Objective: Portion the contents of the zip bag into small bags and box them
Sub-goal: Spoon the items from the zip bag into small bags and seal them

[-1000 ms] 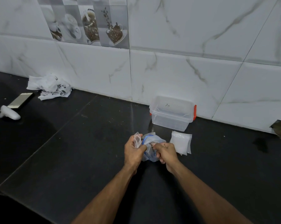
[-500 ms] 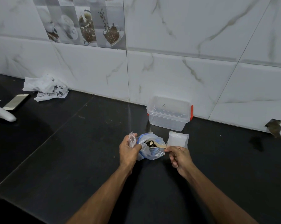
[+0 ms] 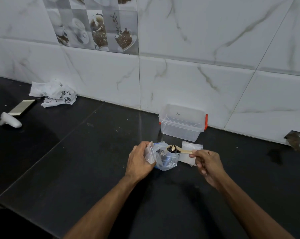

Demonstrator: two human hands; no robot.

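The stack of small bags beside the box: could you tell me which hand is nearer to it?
Right. The right hand overlaps the stack of small bags; the left hand is beyond the zip bag.

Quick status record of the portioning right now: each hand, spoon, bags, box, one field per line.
left hand: grips a small clear bag beside the zip bag
right hand: holds the wooden spoon by its handle end
spoon load: dark pieces heaped in the bowl, held above the zip bag
spare small bags: flat stack on the counter, right of the zip bag
box: clear, lid off, red clips, by the wall; looks empty
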